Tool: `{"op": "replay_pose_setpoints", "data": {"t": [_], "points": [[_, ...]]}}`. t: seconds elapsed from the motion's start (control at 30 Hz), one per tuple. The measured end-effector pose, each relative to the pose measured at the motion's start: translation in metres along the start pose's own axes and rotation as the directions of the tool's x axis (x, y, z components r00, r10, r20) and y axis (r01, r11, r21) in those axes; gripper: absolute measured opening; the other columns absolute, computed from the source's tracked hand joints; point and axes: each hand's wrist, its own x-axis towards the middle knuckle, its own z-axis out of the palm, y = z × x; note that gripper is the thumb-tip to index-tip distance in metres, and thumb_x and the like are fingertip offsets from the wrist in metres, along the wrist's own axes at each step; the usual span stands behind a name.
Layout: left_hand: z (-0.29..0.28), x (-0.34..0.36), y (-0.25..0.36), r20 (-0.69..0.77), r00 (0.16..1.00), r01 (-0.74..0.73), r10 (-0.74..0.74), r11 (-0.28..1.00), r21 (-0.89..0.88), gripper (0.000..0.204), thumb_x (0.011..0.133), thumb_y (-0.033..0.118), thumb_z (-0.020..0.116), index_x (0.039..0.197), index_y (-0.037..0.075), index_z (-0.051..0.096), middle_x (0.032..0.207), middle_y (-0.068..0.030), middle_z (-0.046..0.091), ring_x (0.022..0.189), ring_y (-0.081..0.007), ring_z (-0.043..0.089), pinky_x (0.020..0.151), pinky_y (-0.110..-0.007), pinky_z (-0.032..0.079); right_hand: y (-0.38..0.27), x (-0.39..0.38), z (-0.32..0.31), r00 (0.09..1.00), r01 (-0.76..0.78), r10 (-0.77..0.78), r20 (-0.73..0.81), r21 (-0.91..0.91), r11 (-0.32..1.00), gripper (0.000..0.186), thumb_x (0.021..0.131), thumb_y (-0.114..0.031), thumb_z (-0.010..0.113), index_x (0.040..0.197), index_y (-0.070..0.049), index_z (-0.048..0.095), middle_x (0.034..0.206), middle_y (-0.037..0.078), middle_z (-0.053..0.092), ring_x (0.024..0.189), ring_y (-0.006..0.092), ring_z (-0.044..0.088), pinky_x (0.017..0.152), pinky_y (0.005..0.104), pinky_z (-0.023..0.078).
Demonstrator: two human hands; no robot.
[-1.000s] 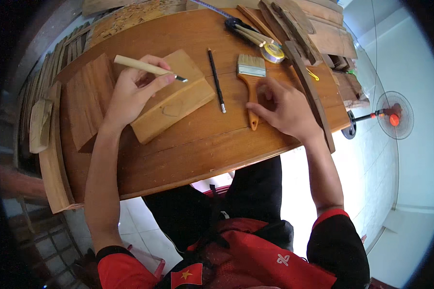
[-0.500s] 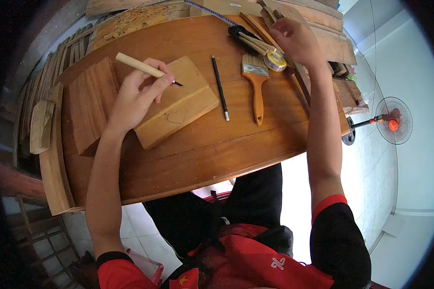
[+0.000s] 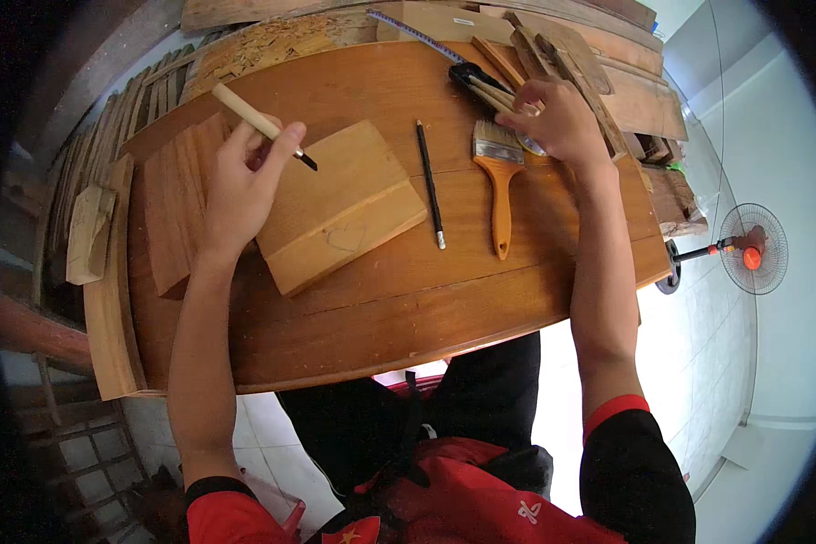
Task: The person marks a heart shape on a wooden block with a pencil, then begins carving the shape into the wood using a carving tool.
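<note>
In my left hand (image 3: 249, 177) is a wood carving chisel (image 3: 249, 111) with a pale round handle, its short dark blade pointing right and down. It is held above a thick block of light wood (image 3: 335, 195) with a heart drawn in pencil on its front bevel. My right hand (image 3: 562, 122) has its fingers curled at the ends of several pale wooden tool handles (image 3: 490, 91), which stick out of a black case (image 3: 464, 72). What those fingers hold, if anything, is hidden. Partly under this hand lies a roll of tape (image 3: 530, 143).
A black pencil (image 3: 430, 181) and a wide paintbrush (image 3: 497, 186) lie on the wooden table (image 3: 363, 313). Reddish wood (image 3: 177, 204) sits left of the block. A measuring tape (image 3: 412, 32) and boards (image 3: 598, 54) are at the back. A fan (image 3: 751, 254) stands at the right.
My right hand has come down and nearer, onto the ends of the tool handles and over the tape roll. My left hand has drawn left with the chisel, uncovering more of the block.
</note>
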Motion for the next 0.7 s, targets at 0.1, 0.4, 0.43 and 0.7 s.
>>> {"op": "replay_pose_setpoints", "data": {"t": [0.1, 0.4, 0.43, 0.7], "points": [[0.003, -0.002, 0.003, -0.014, 1.0, -0.024, 0.023, 0.999, -0.028, 0.03, 0.101, 0.031, 0.074, 0.108, 0.002, 0.069, 0.095, -0.0047, 0.074, 0.079, -0.0058, 0.057, 0.071, -0.025, 0.045, 0.005, -0.005, 0.0, 1.0, 0.014, -0.014, 0.0, -0.008, 1.0, 0.032, 0.083, -0.032, 0.083, 0.099, -0.005, 0.076, 0.099, 0.017, 0.075, 0.099, 0.0379, 0.071, 0.088, 0.0463, 0.055], [-0.01, 0.009, -0.008, -0.072, 0.996, -0.052, 0.046, 0.995, -0.089, 0.024, 0.1, 0.027, 0.073, 0.115, 0.008, 0.076, 0.102, 0.0019, 0.076, 0.078, -0.0056, 0.06, 0.069, -0.025, 0.047, 0.001, 0.003, -0.007, 0.971, -0.029, 0.094, -0.219, 0.284, 0.958, 0.027, 0.095, -0.024, 0.074, 0.111, -0.001, 0.073, 0.103, 0.016, 0.077, 0.09, 0.0209, 0.074, 0.083, 0.0336, 0.056], [-0.01, 0.01, -0.011, -0.074, 0.995, -0.076, 0.073, 0.996, -0.04, 0.024, 0.101, 0.027, 0.071, 0.116, 0.009, 0.076, 0.103, 0.0012, 0.076, 0.079, -0.0064, 0.061, 0.07, -0.026, 0.047, -0.001, 0.004, -0.007, 0.95, 0.03, 0.084, -0.3, 0.357, 0.934, 0.027, 0.097, -0.023, 0.074, 0.112, 0.0, 0.073, 0.102, 0.014, 0.077, 0.09, 0.0184, 0.073, 0.083, 0.0324, 0.056], [-0.005, 0.012, -0.023, -0.017, 0.976, -0.207, 0.218, 0.949, 0.237, 0.027, 0.108, 0.022, 0.058, 0.123, 0.005, 0.072, 0.117, -0.0032, 0.074, 0.082, -0.0162, 0.062, 0.077, -0.031, 0.051, -0.036, 0.0, -0.003, 0.858, 0.239, 0.193, -0.476, 0.702, 0.671, 0.028, 0.104, -0.014, 0.066, 0.128, 0.001, 0.068, 0.113, 0.009, 0.073, 0.106, 0.0145, 0.067, 0.09, 0.0297, 0.055]]}}
